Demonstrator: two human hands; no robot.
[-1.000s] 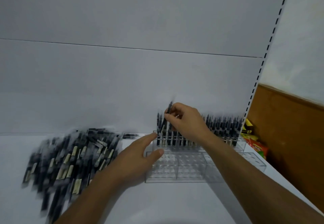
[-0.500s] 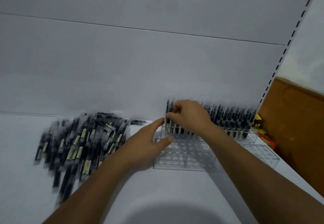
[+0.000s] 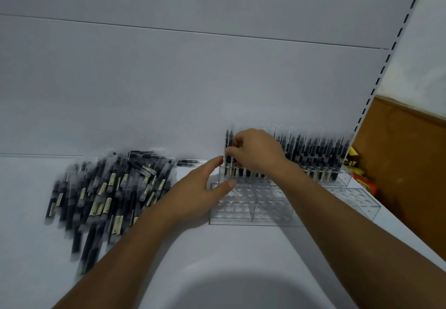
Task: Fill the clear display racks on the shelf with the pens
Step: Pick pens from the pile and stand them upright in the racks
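Item one, white shelf (image 3: 241, 260): I see its flat top running the full width of the view, with a white back panel (image 3: 169, 79) rising behind it.

Item two, loose pens (image 3: 103, 188): a heap of dark-barrelled pens with pale labels lies on the shelf at my left, blurred, most of them lying roughly toward the back panel.

Item three, near clear rack (image 3: 251, 207): a transparent holder with rows of round holes stands on the shelf at centre. Its front rows are empty; its back row holds upright pens.

Item four, far clear rack (image 3: 359, 200): a second transparent holder sits to the right of the first, its front holes also unfilled. A row of standing pens (image 3: 316, 156) lines the back, close against the back panel.

Item five, left hand (image 3: 195, 192): fingers spread and relaxed, gripping nothing, thumb tip touching the left front corner of the near clear rack.

Item six, right hand (image 3: 255, 154): fingers pinched on an upright pen (image 3: 227, 144) at the left end of the back row; I cannot tell whether its tip is seated in a hole.

Item seven, snack packets (image 3: 362, 180): yellow and red wrappers lie at the right end of the shelf, beside a brown board (image 3: 405, 163).
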